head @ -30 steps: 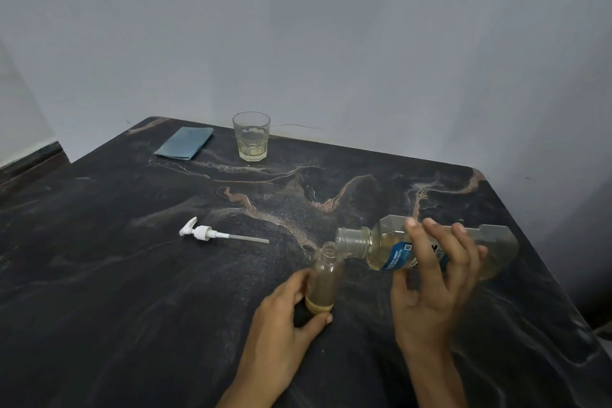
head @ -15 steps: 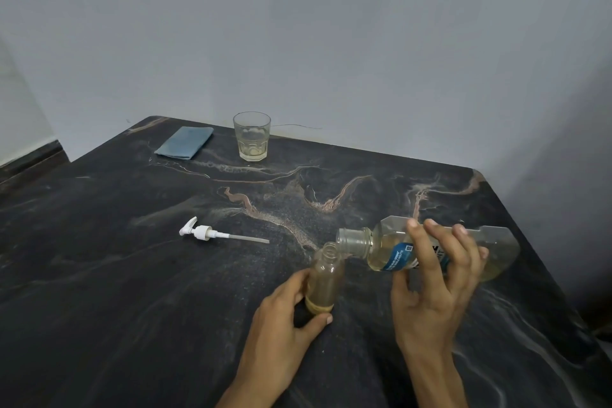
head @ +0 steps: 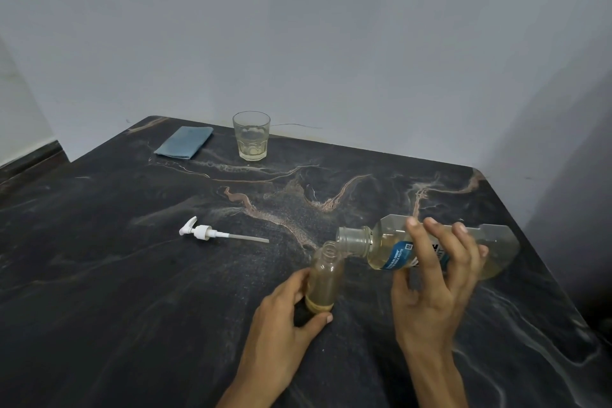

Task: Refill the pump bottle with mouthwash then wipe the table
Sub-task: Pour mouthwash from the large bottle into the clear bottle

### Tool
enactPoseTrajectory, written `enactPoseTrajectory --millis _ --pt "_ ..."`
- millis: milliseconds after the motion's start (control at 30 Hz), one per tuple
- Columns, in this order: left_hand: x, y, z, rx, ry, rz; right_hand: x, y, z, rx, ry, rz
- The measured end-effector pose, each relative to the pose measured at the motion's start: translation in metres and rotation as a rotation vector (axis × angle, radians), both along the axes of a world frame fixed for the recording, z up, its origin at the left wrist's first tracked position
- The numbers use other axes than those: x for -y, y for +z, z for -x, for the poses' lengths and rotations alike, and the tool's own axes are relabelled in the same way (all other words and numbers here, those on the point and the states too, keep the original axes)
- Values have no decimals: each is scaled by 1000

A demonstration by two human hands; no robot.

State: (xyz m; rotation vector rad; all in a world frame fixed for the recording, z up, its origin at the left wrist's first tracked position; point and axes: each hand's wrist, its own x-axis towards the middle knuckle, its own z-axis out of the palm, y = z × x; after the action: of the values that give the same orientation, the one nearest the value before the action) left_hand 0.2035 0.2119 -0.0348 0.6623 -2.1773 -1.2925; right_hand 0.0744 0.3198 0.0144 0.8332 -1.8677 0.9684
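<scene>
Both hands are low in the frame, each gripping a bottle. The left hand [head: 281, 318] wraps around the bottom of the small pump bottle [head: 324, 278], which stands on the dark counter [head: 132, 291]. Just to its right, the right hand [head: 437, 275] holds the big mouthwash bottle [head: 390, 248] on its side, mouth right at the small bottle's opening. The white pump [head: 207, 232] lies at center left.

Two bare forearms rise from the picture's lower edge toward the dark marble table [head: 99, 275] — no sleeves, no watch, no rings. The left hand [head: 284, 318] and right hand [head: 433, 285] show short, plain nails — unpainted.
</scene>
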Motion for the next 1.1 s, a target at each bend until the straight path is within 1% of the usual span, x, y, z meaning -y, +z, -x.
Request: enactPoseTrajectory --millis 233,567,900,1100 --pt "0 1 0 -4 4 6 0 0 0 -19 -5 21" --pt "0 1 0 -3 2 6 0 0 0 -6 -13 -2" --pt "0 0 0 -4 7 5 0 -1 1 -42 -11 17" --pt "0 1 0 2 2 9 0 -2 2 -23 -9 8"
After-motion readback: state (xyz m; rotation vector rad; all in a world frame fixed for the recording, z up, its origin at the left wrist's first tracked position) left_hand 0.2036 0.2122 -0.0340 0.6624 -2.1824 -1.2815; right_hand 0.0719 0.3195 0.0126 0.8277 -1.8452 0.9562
